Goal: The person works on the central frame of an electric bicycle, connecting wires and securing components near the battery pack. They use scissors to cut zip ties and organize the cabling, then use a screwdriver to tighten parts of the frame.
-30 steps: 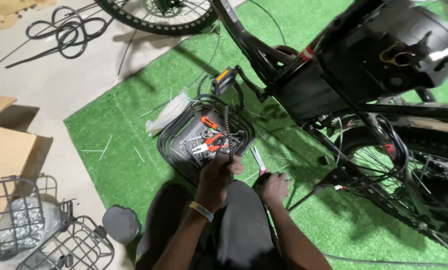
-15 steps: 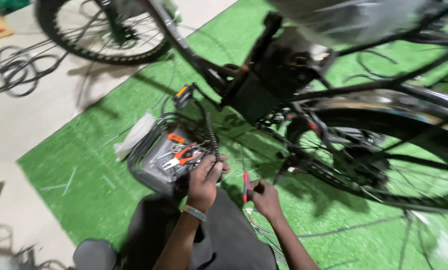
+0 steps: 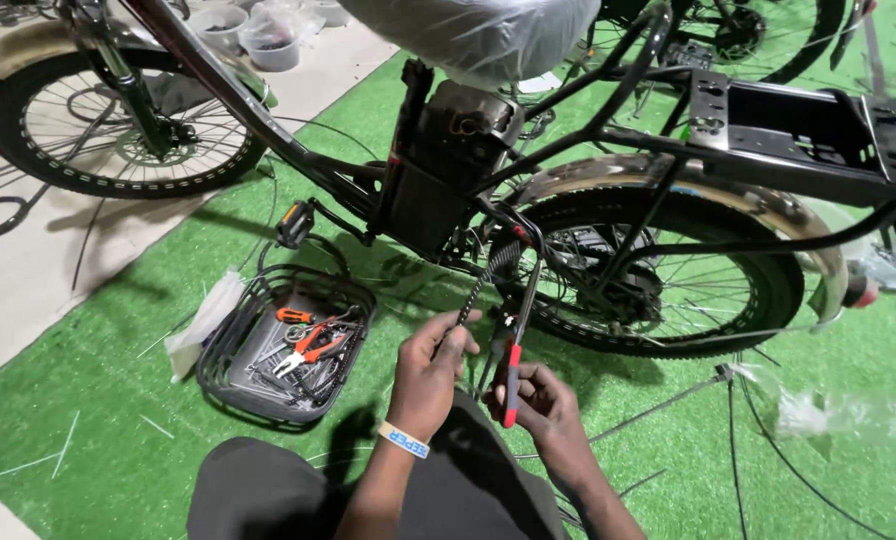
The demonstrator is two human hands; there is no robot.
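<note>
The left hand point(image 3: 436, 362) pinches a thin, limp black cable point(image 3: 476, 290); the right hand point(image 3: 546, 400) closes round what look like red-handled cutters point(image 3: 509, 375), stiff, best gripped by the handles.

The left hand point(image 3: 436, 362) pinches a black cable point(image 3: 480, 285) that runs up toward the bike point(image 3: 448, 170) frame. The right hand point(image 3: 548, 405) grips red-and-black pliers point(image 3: 511, 372), upright, nose near the cable. Left of the hands, a black wire basket point(image 3: 230, 352) lies on green turf point(image 3: 98, 390), holding orange-handled tools point(image 3: 313, 343). The rear wheel point(image 3: 668, 285) stands just behind the hands.
</note>
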